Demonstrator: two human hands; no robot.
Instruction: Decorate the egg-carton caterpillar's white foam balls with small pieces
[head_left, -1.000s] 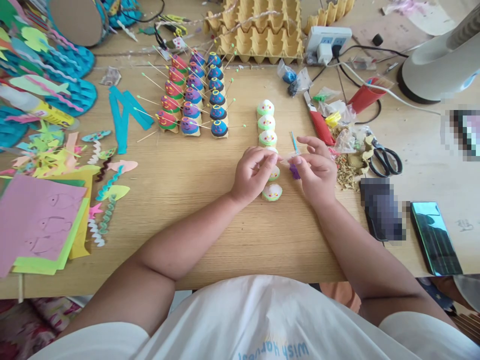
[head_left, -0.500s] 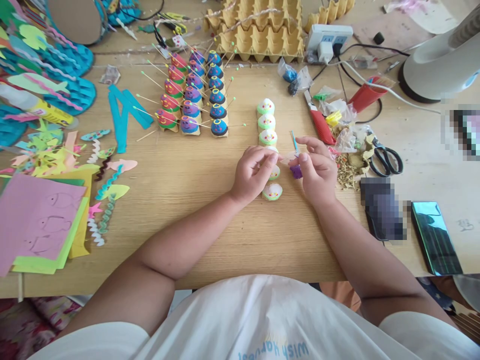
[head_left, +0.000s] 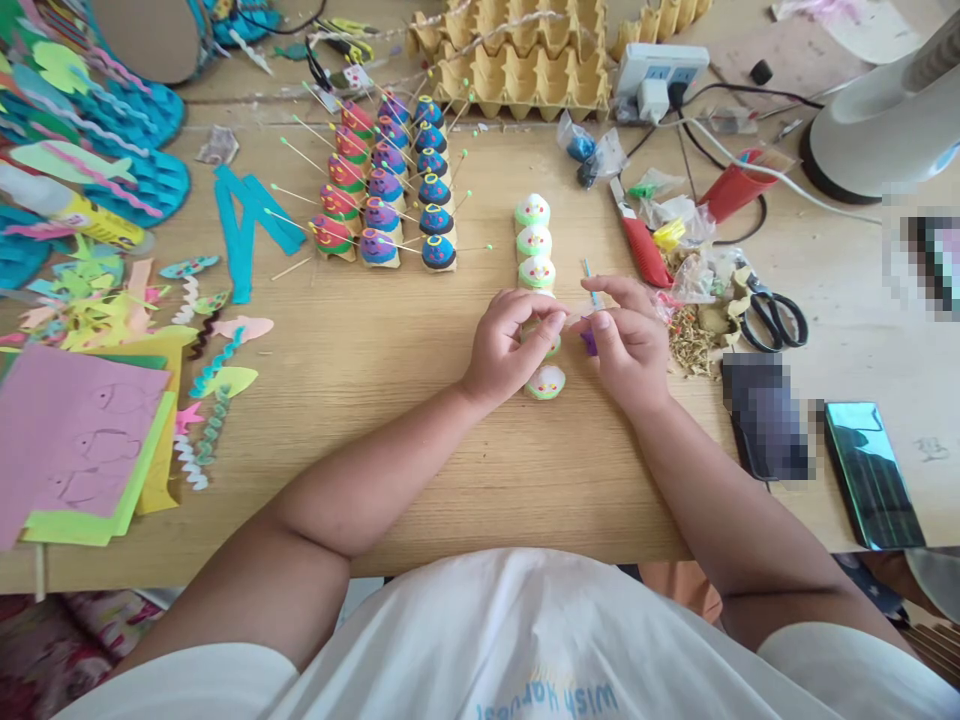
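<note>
My left hand point(head_left: 516, 345) is closed in a pinch, thumb against forefinger, above a column of white-topped, green-rimmed domes point(head_left: 537, 271) with small painted faces. My right hand point(head_left: 630, 345) faces it a short way to the right, thumb and fingers also pinched. Something pale and translucent shows between the fingertips; it is too small to make out. A purple lump point(head_left: 588, 342) peeks out beside my right thumb. Behind the right fingers rises a thin blue stick point(head_left: 589, 275); whether it is held or lies on the table I cannot tell. My left hand partly covers the lower domes.
Painted domes point(head_left: 385, 184) with pins stand in rows at the back, before egg trays point(head_left: 523, 80). To the right are a red-handled cutter point(head_left: 646, 250), black scissors point(head_left: 775, 318), plastic bags and phones point(head_left: 874, 475). Coloured paper point(head_left: 90, 430) and cut-outs lie left.
Both hands shift only slightly; my right hand comes a little closer to my left. The purple lump is more covered by the right fingers. The domes stay in place.
</note>
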